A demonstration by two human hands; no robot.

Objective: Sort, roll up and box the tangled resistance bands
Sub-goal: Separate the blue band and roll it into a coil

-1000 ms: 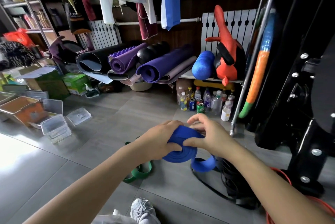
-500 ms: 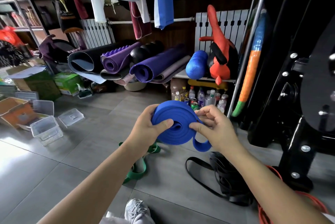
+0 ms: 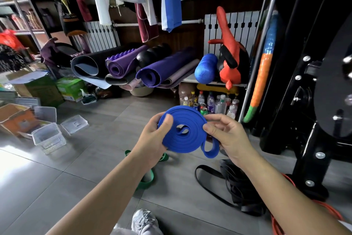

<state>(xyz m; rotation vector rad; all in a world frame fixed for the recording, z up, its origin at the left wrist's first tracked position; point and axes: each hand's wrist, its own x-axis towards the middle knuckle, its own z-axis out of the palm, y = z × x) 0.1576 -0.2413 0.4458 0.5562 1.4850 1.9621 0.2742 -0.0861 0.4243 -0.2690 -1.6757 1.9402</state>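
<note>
A blue resistance band [image 3: 185, 132], wound into a flat coil, is held up in front of me between both hands. My left hand [image 3: 152, 139] grips its left edge with the thumb on top. My right hand [image 3: 227, 136] pinches the right edge; a short loose loop of the band hangs below it. On the floor beneath lie a green band [image 3: 147, 179], partly hidden by my left forearm, and a heap of black bands [image 3: 236, 183]. An orange band [image 3: 282, 223] curls at the lower right.
Clear plastic boxes [image 3: 48, 137] and a lid [image 3: 74, 124] sit on the grey floor at left, next to an orange carton [image 3: 16, 118]. Rolled mats [image 3: 152, 69], bottles [image 3: 211, 101] and a black machine frame [image 3: 312, 120] line the back and right. My shoe [image 3: 143, 222] is at the bottom.
Both hands have lifted the blue coil and turned its flat spiral face toward me. The loose tail is shorter than before.
</note>
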